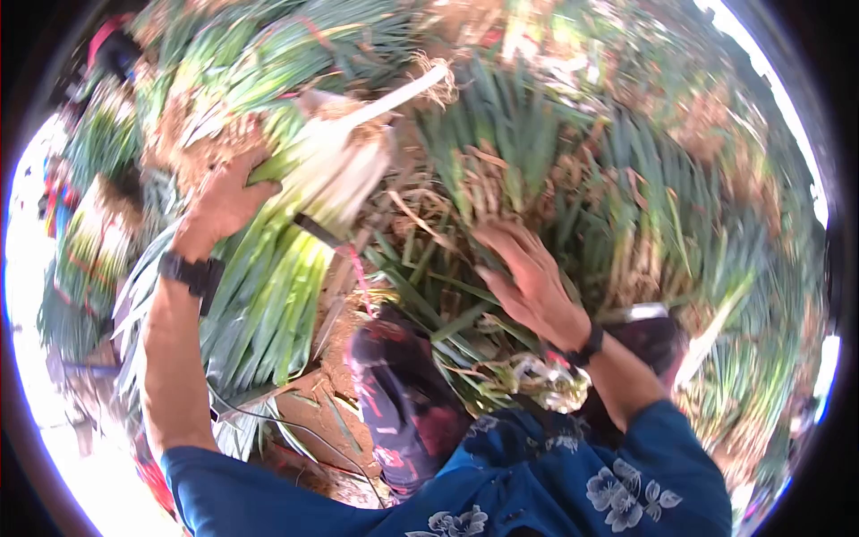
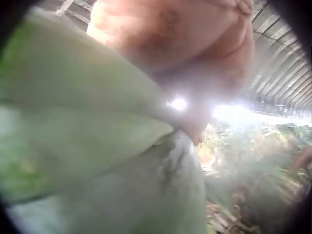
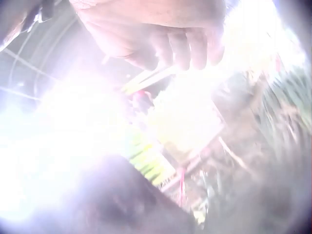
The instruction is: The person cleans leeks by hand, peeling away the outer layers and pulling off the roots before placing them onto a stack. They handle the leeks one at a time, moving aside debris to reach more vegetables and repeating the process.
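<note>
In the head view my left hand (image 1: 228, 201) grips a leek (image 1: 389, 103) by its green part, between thumb and fingers. The leek's white stem points to the upper right and ends in shaggy roots. Beneath it lies a pile of leeks (image 1: 277, 286), white ends away from me, leaves towards me. Broad leaves (image 2: 83, 107) fill much of the left wrist view beside the palm. My right hand (image 1: 532, 277) hovers palm down with extended fingers, near a standing bunch of leeks (image 1: 501, 134). Glare washes out much of the right wrist view.
A dark strip (image 1: 318, 230) with a pink string (image 1: 360, 273) crosses the pile's right edge. Bundled leeks (image 1: 653, 197) stand closely to the right, more bundles (image 1: 98, 242) to the left. Loose leaves (image 1: 456, 318) litter the ground before my knees (image 1: 403, 385). A thin cable (image 1: 300, 425) runs below.
</note>
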Available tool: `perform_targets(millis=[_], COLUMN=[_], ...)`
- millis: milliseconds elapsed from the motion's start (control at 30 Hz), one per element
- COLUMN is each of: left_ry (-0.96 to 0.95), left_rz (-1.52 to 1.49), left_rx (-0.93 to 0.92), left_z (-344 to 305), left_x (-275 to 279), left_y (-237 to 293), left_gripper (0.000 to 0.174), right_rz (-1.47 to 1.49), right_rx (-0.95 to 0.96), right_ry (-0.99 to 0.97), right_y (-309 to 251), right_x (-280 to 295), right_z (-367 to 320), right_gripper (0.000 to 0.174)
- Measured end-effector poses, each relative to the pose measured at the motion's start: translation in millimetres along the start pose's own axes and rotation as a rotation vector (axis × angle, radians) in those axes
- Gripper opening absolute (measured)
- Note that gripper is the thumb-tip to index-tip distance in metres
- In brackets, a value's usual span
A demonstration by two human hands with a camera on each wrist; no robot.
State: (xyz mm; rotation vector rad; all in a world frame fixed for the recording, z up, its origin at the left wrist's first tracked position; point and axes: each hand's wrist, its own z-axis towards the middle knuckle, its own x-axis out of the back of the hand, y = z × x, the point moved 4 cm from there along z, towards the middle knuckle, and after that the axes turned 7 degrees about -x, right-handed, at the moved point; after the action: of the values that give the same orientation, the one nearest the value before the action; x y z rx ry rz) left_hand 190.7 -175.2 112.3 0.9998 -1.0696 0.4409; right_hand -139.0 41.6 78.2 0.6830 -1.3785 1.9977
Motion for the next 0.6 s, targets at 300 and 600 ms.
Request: perform_targets(millis=[300,600], left_ry=[-0.226,0.069], left_rz=[0.222,-0.055], left_rx=[-0.943,-1.234], left_z=[-55,-141], left_x=[-45,-126], left_y=[364,508], left_gripper=[0.036,0.039], right_rz=[-0.160,0.182], right_rx=[0.036,-0.600], right_ry=[0.054,0.699], right_y=[-11,6], right_x=[115,244], right_z=[-80,-390], right_gripper=[0.026,0.029])
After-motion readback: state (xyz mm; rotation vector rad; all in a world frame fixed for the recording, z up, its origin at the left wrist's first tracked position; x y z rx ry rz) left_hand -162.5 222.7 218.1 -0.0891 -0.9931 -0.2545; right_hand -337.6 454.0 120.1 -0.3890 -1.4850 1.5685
